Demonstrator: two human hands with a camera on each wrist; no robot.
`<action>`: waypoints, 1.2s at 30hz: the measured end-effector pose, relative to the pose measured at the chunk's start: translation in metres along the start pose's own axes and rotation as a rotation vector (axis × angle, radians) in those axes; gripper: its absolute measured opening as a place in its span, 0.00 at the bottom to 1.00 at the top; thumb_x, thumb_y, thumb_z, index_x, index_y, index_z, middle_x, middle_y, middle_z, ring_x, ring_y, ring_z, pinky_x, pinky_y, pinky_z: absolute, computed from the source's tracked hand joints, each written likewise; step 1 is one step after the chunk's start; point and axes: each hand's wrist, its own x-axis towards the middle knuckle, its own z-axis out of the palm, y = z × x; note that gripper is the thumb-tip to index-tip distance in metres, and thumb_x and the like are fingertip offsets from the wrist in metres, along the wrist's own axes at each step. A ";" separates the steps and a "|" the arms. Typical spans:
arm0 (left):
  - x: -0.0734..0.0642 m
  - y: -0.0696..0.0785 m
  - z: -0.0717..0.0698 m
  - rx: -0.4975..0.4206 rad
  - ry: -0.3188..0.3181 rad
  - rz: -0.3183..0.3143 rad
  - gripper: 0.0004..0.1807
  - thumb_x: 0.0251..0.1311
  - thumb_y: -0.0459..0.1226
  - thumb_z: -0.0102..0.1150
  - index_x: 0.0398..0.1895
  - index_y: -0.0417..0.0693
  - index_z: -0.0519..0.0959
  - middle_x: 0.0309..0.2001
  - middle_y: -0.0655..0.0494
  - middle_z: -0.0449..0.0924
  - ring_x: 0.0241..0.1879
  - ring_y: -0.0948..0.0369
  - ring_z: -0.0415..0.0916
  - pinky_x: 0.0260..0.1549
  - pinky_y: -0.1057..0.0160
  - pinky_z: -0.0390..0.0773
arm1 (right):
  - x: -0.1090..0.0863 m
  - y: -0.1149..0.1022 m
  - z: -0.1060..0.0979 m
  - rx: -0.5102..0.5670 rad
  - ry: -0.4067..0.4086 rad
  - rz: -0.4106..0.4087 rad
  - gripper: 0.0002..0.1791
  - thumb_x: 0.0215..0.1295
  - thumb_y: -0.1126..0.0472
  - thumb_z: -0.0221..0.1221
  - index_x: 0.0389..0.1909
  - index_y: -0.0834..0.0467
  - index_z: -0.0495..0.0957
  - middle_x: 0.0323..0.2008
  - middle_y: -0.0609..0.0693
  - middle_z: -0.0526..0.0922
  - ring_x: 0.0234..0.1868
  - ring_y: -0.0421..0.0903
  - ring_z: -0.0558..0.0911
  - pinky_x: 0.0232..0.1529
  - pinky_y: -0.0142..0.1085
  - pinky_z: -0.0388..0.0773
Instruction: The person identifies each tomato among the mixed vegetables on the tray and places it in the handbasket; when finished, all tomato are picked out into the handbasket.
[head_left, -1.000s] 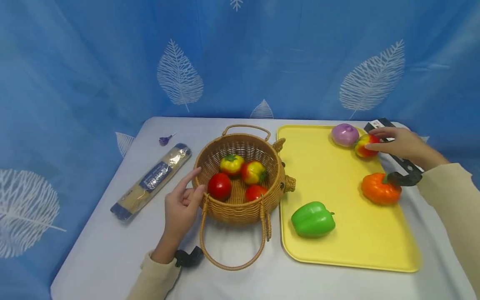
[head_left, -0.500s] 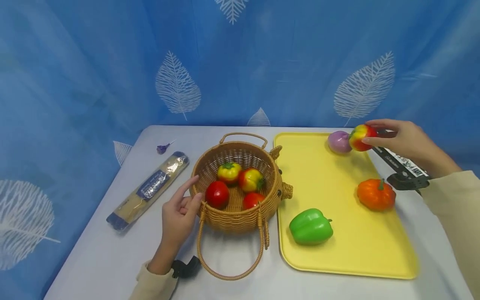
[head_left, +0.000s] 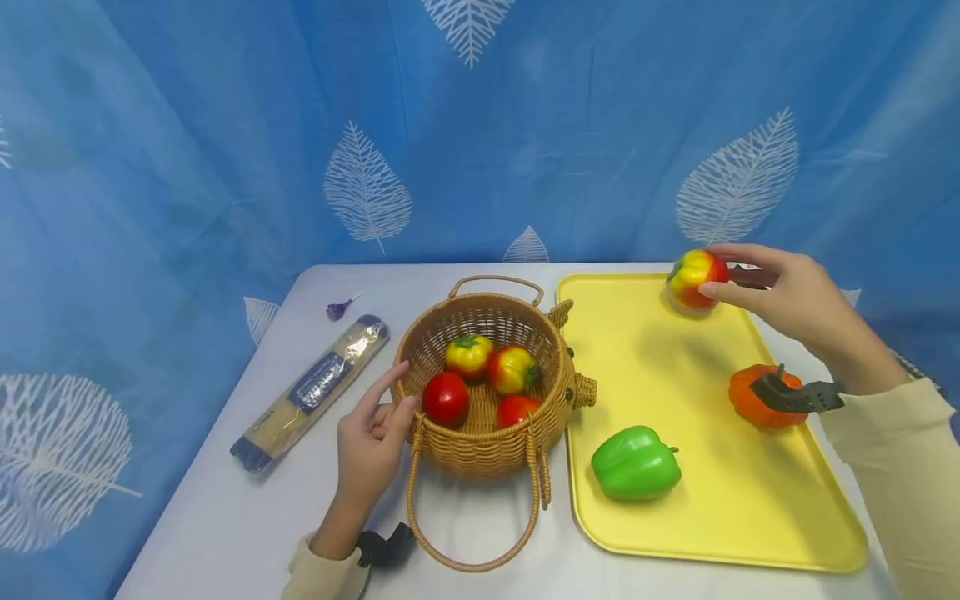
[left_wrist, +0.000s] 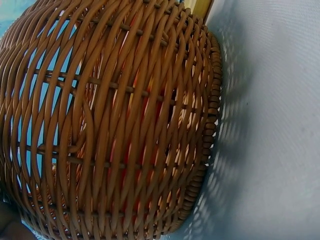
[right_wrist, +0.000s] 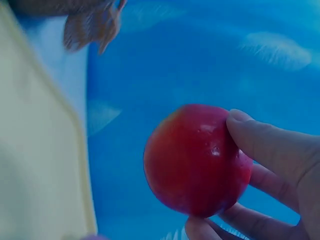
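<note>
My right hand (head_left: 795, 300) holds a red-and-yellow bell pepper (head_left: 693, 277) between thumb and fingers, above the far right of the yellow tray (head_left: 675, 400). In the right wrist view, the smooth red side of this bell pepper (right_wrist: 195, 160) shows against the blue cloth. The purple onion is almost wholly hidden behind it in the head view. My left hand (head_left: 371, 442) rests its forefinger and thumb tips at the left rim of a wicker basket (head_left: 480, 454). Inside the basket lie two yellow-and-red bell peppers (head_left: 513, 370) and two red round pieces (head_left: 446, 400).
On the tray lie a green bell pepper (head_left: 636, 464) and an orange pumpkin (head_left: 761, 396). A packet of noodle-like sticks (head_left: 311, 392) and a small purple flower (head_left: 339, 309) lie left of the basket. The basket's front handle (head_left: 476, 568) hangs down toward me.
My right hand has raised the red-and-yellow bell pepper off the tray's right edge and carried it left, in front of the purple onion. My left hand stays at the basket rim.
</note>
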 end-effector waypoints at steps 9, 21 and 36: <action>-0.006 -0.002 -0.009 0.027 -0.005 -0.055 0.24 0.64 0.24 0.63 0.64 0.40 0.78 0.12 0.62 0.55 0.13 0.70 0.48 0.09 0.72 0.48 | -0.016 -0.038 0.039 0.200 0.016 -0.084 0.34 0.67 0.44 0.67 0.73 0.39 0.71 0.67 0.47 0.73 0.60 0.41 0.77 0.47 0.22 0.76; -0.008 0.000 -0.014 0.026 0.001 0.003 0.26 0.62 0.22 0.63 0.64 0.39 0.78 0.12 0.65 0.54 0.13 0.75 0.48 0.07 0.73 0.48 | -0.027 -0.091 0.077 0.371 -0.037 -0.192 0.30 0.64 0.47 0.70 0.67 0.38 0.76 0.63 0.43 0.77 0.61 0.45 0.80 0.51 0.30 0.80; -0.001 -0.001 -0.001 -0.013 -0.002 0.027 0.27 0.63 0.22 0.61 0.66 0.42 0.77 0.12 0.66 0.55 0.12 0.75 0.48 0.06 0.74 0.49 | -0.035 -0.113 0.100 0.496 -0.126 -0.328 0.31 0.64 0.58 0.71 0.69 0.49 0.76 0.64 0.51 0.77 0.62 0.52 0.80 0.50 0.38 0.83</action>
